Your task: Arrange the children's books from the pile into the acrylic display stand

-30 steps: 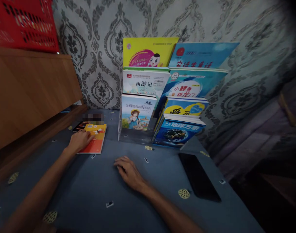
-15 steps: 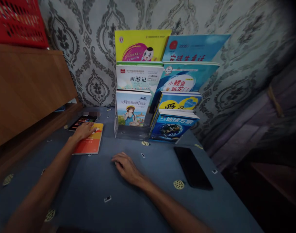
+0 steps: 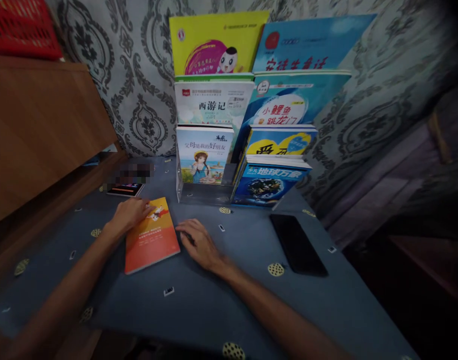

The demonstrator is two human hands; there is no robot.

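Observation:
An orange-and-yellow book [image 3: 154, 242] lies flat on the table, with a small drawing and pale text on its cover. My left hand [image 3: 131, 215] grips its upper left side, the fingers bent over the cover; the thumb is hard to make out. Just off the book's right edge rests my right hand [image 3: 201, 245], holding nothing. Its fingers are loosely curved and a gap shows by the thumb. Whether its fingertips touch the book I cannot tell.
Behind my hands a clear stand [image 3: 210, 192] holds several upright books. To its right front lies a black phone [image 3: 298, 245]. A dark flat item [image 3: 126, 190], partly blurred, lies at the back left. Beside it stands a wooden cabinet [image 3: 45, 135] with a red basket [image 3: 22, 30] on top.
My left hand has drawn the orange-and-yellow book right and nearer to me, off the dark item. The book is now close to my right hand. The camera view has tilted down.

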